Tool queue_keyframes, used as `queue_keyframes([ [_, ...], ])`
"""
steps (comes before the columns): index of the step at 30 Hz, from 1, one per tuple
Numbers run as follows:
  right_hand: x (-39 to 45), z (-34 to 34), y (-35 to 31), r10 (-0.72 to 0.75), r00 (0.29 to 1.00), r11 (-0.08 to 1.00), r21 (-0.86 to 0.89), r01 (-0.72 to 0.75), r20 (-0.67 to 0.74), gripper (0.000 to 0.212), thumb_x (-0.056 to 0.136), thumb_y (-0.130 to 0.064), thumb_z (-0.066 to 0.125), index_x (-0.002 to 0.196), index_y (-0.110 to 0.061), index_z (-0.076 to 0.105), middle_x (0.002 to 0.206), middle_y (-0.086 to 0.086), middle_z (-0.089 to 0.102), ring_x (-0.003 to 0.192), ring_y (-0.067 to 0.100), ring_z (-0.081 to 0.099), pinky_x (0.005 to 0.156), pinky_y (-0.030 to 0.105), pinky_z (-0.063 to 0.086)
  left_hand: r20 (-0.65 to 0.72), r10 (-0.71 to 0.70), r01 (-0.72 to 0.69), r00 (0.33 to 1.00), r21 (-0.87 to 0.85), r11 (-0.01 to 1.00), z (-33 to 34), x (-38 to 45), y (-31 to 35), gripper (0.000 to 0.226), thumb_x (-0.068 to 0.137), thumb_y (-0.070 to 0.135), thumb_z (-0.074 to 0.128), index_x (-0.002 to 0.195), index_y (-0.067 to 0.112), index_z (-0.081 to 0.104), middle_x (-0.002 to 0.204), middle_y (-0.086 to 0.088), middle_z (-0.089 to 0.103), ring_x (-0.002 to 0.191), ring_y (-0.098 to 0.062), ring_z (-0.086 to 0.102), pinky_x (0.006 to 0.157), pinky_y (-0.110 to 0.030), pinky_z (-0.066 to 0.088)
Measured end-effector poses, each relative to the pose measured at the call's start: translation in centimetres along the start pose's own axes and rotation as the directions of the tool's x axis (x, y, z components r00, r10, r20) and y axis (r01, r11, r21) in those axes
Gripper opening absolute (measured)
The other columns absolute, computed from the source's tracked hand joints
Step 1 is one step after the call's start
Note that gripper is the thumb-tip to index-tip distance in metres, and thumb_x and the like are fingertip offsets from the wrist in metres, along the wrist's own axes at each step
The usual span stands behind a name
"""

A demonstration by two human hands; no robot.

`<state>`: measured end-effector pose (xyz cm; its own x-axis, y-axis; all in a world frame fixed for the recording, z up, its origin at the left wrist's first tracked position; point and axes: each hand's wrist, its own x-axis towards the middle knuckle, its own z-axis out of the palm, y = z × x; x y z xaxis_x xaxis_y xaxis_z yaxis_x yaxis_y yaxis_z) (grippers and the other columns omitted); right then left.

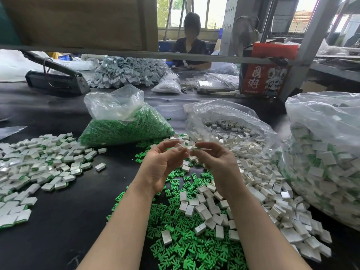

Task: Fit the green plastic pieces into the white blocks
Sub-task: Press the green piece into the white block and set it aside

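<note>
My left hand (161, 164) and my right hand (216, 160) are raised together above the table, fingertips almost meeting. My left fingers pinch a small white block (181, 146). My right fingers pinch a small piece (194, 148) that shows white and green, pressed against the block. Motion blur hides how the two parts sit together. Loose green plastic pieces (181, 228) cover the black table below my forearms. Empty white blocks (253, 184) lie scattered to the right of them.
A heap of blocks with green inserts (39, 166) lies at the left. A clear bag of green pieces (126, 127) stands behind my hands, an open bag of white blocks (229, 123) beside it, a large full bag (327, 152) at the right. A person sits across the table.
</note>
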<state>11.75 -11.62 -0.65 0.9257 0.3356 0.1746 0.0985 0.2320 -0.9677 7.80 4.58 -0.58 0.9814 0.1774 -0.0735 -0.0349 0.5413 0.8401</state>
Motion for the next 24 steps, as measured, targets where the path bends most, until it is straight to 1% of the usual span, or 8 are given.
queue_keyframes([
  [2, 0.0, 0.0, 0.0, 0.014, 1.000, 0.998, 0.059, -0.013, -0.013, 0.015, 0.083, -0.009, 0.069, 0.097, -0.006, 0.069, 0.089, 0.011, 0.072, 0.075, 0.017, 0.064, 0.070, 0.028, 0.051, -0.001, 0.002, -0.002, 1.000, -0.006, 1.000, 0.2, 0.0, -0.1, 0.035, 0.068, 0.009, 0.073, 0.101, 0.010, 0.062, 0.091, -0.012, 0.076, 0.079, -0.019, 0.074, 0.061, -0.023, 0.056],
  [4, 0.2, 0.0, 0.0, 0.036, 0.999, 0.991, 0.131, -0.032, -0.031, 0.011, 0.082, -0.010, 0.069, 0.092, -0.008, 0.070, 0.088, 0.012, 0.071, 0.075, 0.019, 0.059, 0.071, 0.032, 0.047, -0.007, 0.007, -0.007, 1.000, 0.000, 1.000, 0.4, 0.1, -0.3, 0.031, 0.066, 0.010, 0.074, 0.095, 0.012, 0.062, 0.088, -0.008, 0.076, 0.078, -0.017, 0.073, 0.062, -0.022, 0.055],
  [7, 0.3, -0.1, -0.1, 0.059, 0.997, 0.982, 0.184, -0.047, -0.057, 0.010, 0.074, -0.016, 0.072, 0.084, -0.013, 0.073, 0.084, 0.007, 0.069, 0.077, 0.018, 0.056, 0.073, 0.031, 0.044, -0.023, 0.001, -0.001, 1.000, 0.005, 1.000, 0.5, 0.2, -0.6, 0.031, 0.064, 0.011, 0.077, 0.092, 0.013, 0.065, 0.080, -0.002, 0.073, 0.071, -0.011, 0.069, 0.059, -0.020, 0.053],
  [10, 0.2, -0.2, -0.1, 0.054, 0.996, 0.983, 0.180, -0.041, -0.067, 0.011, 0.073, -0.016, 0.073, 0.084, -0.013, 0.074, 0.083, 0.007, 0.068, 0.075, 0.016, 0.054, 0.073, 0.032, 0.042, -0.014, -0.030, 0.030, 0.999, -0.018, 0.999, 0.7, 0.2, -1.0, 0.035, 0.064, 0.011, 0.078, 0.097, 0.008, 0.065, 0.083, -0.007, 0.075, 0.071, -0.013, 0.072, 0.056, -0.020, 0.054],
  [13, 0.3, -0.2, -0.1, 0.057, 0.995, 0.982, 0.183, -0.042, -0.078, 0.014, 0.072, -0.017, 0.074, 0.085, -0.012, 0.074, 0.083, 0.008, 0.068, 0.075, 0.018, 0.055, 0.073, 0.032, 0.043, -0.003, -0.029, 0.029, 1.000, -0.001, 1.000, 0.8, 0.3, -1.1, 0.036, 0.063, 0.014, 0.080, 0.096, 0.007, 0.065, 0.087, -0.012, 0.076, 0.074, -0.017, 0.074, 0.056, -0.021, 0.055],
  [19, 0.4, -0.1, -0.1, 0.041, 0.996, 0.987, 0.157, -0.028, -0.079, 0.019, 0.068, -0.022, 0.077, 0.084, -0.012, 0.075, 0.083, 0.009, 0.069, 0.074, 0.017, 0.058, 0.072, 0.031, 0.046, -0.005, 0.043, -0.042, 0.999, 0.128, 0.991, 0.8, 0.3, -1.3, 0.054, 0.046, 0.030, 0.090, 0.090, 0.008, 0.068, 0.086, -0.013, 0.076, 0.075, -0.019, 0.074, 0.057, -0.020, 0.055],
  [21, 0.4, -0.2, -0.1, 0.024, 0.997, 0.991, 0.132, -0.015, -0.068, 0.017, 0.070, -0.022, 0.077, 0.084, -0.013, 0.074, 0.081, 0.007, 0.070, 0.072, 0.015, 0.059, 0.071, 0.030, 0.047, -0.005, 0.074, -0.072, 0.997, 0.176, 0.982, 0.7, 0.4, -1.4, 0.053, 0.046, 0.032, 0.091, 0.088, 0.009, 0.069, 0.086, -0.015, 0.076, 0.075, -0.020, 0.074, 0.058, -0.021, 0.055],
  [24, 0.5, -0.2, 0.1, -0.014, 0.997, 0.997, 0.078, 0.020, -0.072, 0.009, 0.076, -0.017, 0.075, 0.084, -0.013, 0.074, 0.073, 0.000, 0.069, 0.064, 0.007, 0.059, 0.062, 0.024, 0.046, -0.001, 0.118, -0.114, 0.993, 0.224, 0.968, 0.5, 0.5, -1.5, 0.049, 0.048, 0.033, 0.091, 0.086, 0.009, 0.071, 0.086, -0.015, 0.075, 0.076, -0.021, 0.073, 0.058, -0.020, 0.054],
])
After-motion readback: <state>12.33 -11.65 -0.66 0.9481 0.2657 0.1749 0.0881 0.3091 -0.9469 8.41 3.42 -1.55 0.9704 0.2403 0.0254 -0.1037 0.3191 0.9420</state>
